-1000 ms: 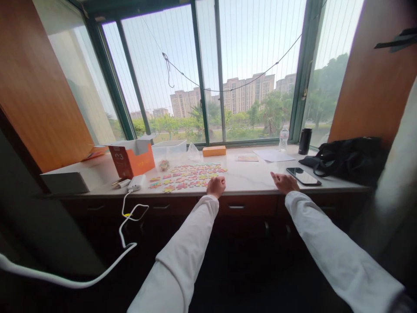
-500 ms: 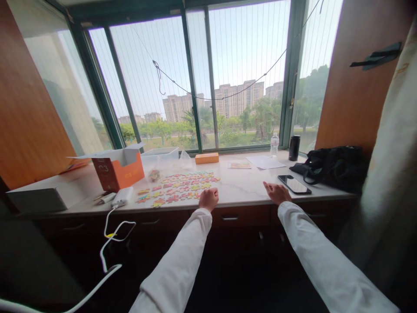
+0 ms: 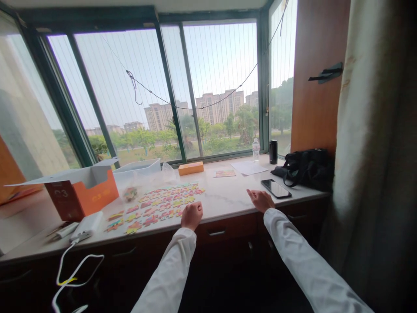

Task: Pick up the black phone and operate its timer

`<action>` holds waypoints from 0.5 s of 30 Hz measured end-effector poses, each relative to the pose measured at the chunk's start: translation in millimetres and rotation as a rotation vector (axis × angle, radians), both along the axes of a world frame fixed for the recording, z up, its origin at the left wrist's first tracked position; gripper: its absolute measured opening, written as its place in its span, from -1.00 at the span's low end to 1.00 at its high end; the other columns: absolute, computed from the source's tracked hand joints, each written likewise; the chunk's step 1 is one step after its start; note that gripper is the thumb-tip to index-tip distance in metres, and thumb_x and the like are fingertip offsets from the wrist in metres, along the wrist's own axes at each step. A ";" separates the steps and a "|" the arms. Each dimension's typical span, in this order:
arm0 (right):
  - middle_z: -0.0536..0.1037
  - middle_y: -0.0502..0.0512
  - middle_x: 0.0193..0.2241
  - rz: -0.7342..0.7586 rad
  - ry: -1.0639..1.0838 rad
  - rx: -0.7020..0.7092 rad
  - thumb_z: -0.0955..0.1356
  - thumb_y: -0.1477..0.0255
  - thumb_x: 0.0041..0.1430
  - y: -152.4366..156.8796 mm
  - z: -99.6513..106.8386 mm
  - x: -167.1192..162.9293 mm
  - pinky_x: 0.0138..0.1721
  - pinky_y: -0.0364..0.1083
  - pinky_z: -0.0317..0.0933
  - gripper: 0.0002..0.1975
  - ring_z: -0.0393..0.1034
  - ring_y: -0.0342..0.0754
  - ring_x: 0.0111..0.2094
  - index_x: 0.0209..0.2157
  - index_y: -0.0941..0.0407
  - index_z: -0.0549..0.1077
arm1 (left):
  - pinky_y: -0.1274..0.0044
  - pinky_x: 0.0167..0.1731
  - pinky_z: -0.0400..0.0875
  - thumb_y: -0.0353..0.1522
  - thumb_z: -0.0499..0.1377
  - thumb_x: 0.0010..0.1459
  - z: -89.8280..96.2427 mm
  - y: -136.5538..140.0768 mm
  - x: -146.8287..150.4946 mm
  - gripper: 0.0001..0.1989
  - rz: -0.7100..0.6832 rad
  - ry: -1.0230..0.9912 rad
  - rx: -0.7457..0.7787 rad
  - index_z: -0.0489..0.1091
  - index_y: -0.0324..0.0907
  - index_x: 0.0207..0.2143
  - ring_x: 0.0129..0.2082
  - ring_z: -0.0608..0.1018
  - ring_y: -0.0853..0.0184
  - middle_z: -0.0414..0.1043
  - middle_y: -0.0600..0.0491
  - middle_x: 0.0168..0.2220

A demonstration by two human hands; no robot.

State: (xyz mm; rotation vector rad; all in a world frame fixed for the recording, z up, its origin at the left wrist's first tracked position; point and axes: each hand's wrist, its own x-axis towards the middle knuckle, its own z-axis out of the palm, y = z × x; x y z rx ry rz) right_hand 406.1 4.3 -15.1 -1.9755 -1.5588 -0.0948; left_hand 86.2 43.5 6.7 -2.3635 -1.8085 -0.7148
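My left hand (image 3: 192,216) is closed in a fist at the front edge of the white tabletop (image 3: 224,202), with nothing showing in it. Just beyond and to its left, colourful jigsaw pieces (image 3: 151,211) lie spread out in rows. My right hand (image 3: 261,201) is at the edge farther right, its fingers curled in and one pointing out to the left; nothing shows in it. A black smartphone (image 3: 276,188) lies flat close to that hand, on its right.
An orange open carton (image 3: 99,193), white adapter (image 3: 87,226) and cable (image 3: 81,284) are at left. Behind the pieces are a clear plastic tub (image 3: 138,169), a bag (image 3: 167,172) and an orange box (image 3: 190,168). A bottle (image 3: 256,150), black flask (image 3: 273,152), paper (image 3: 248,168) and black bag (image 3: 308,168) stand right.
The view has turned to the right and tilted, so the table and its objects sit farther left in the picture. Both hands keep much the same pose at the table edge.
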 end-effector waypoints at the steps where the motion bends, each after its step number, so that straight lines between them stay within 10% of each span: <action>1: 0.56 0.15 -0.42 0.000 0.005 0.000 0.10 0.04 0.36 0.0 0.3 0.0 -0.37 -0.11 -0.01 -0.43 0.38 -0.04 -0.37 -0.49 0.08 0.48 | 0.50 -0.44 0.00 -0.51 0.03 0.13 -0.8 1.0 -0.2 -0.75 0.000 -0.002 0.001 0.41 -0.12 -0.52 -0.44 0.44 0.31 0.46 0.04 -0.50; 15: 0.54 0.10 -0.48 -0.028 0.079 0.035 0.10 0.00 0.33 -1.8 -5.4 7.5 -0.40 -0.12 -0.04 -0.44 0.37 -0.03 -0.39 -0.52 0.07 0.39 | 0.48 -0.46 -0.05 -0.47 0.03 0.10 -12.8 -1.2 -1.7 -0.79 0.004 -0.060 0.027 0.33 -0.11 -0.57 -0.56 0.32 0.34 0.28 0.09 -0.63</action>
